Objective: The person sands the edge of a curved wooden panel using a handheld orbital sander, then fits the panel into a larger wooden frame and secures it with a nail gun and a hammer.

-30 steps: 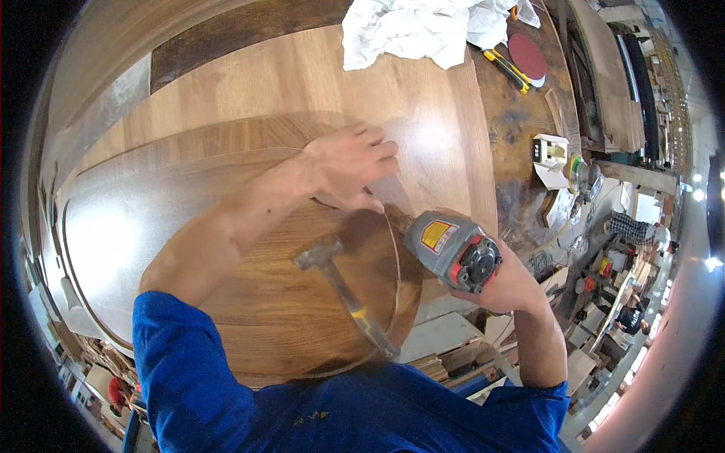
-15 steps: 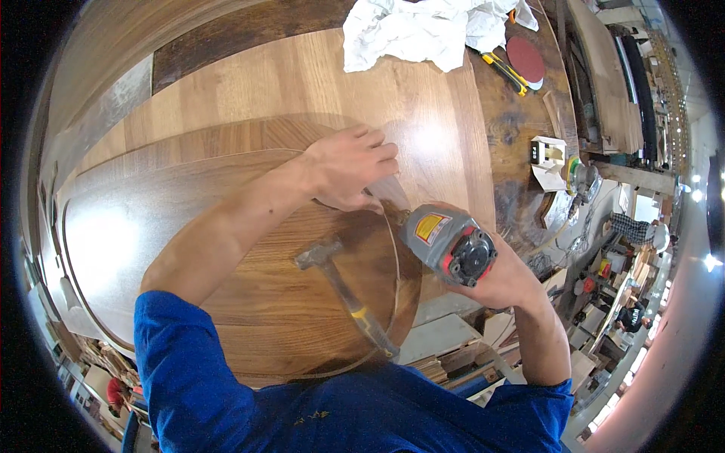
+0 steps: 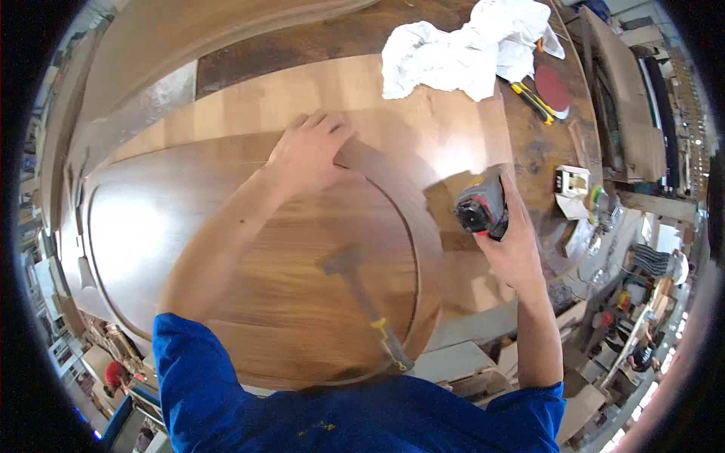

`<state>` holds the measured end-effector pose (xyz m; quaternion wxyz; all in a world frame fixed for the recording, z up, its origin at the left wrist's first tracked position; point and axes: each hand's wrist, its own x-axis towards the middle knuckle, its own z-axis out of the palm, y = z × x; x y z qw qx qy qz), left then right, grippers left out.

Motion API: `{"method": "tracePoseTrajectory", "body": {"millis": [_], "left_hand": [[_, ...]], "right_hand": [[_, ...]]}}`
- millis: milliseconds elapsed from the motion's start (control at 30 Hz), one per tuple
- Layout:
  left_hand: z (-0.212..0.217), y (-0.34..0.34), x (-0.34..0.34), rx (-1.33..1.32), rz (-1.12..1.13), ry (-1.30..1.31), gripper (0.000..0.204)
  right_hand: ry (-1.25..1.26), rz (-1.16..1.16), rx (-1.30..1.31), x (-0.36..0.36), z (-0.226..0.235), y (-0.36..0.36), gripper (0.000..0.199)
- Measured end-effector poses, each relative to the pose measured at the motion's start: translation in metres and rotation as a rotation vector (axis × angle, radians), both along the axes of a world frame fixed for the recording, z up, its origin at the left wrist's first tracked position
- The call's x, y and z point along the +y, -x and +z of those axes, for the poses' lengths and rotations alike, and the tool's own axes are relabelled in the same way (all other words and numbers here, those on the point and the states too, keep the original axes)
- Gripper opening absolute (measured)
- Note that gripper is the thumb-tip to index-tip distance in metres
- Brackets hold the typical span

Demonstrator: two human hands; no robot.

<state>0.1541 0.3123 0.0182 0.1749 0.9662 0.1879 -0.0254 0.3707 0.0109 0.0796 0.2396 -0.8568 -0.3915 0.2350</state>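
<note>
A large wooden panel (image 3: pixel 287 279) with a rounded right end and a dark curved groove lies before me. My left hand (image 3: pixel 306 155) rests on its far curved rim, fingers stretched and slightly apart, holding nothing that I can see. My right hand (image 3: pixel 517 245) is wrapped round a grey power tool (image 3: pixel 483 204) with a black and red end, over the boards right of the panel. The tool's tip is hidden. A hammer (image 3: pixel 370 309) with a grey head and a black and yellow handle lies on the panel's near right part.
Beyond the panel are a crumpled white cloth (image 3: pixel 442 60), a yellow and black cutter knife (image 3: pixel 532 102) and a dark red sanding disc (image 3: pixel 552 88). A small open box (image 3: pixel 572 187) stands on the table's right side. A person (image 3: pixel 115 376) in red is far off at lower left.
My right hand has moved the power tool right and away from the panel's edge, tilting it. My left hand has slid left along the rim. The whole view has shifted.
</note>
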Motion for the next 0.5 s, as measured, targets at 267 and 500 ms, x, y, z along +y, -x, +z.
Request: {"method": "tracePoseTrajectory", "body": {"millis": [267,500], "left_hand": [[-0.007,0.007,-0.008,-0.148,0.203,-0.024,0.077],[-0.022,0.007,-0.009,-0.139,0.265,-0.276,0.088]], "right_hand": [[-0.011,-0.067,-0.13,-0.012,-0.043,0.002,0.095],[0.13,-0.081,-0.117,-0.009,-0.055,0.001,0.105]]}}
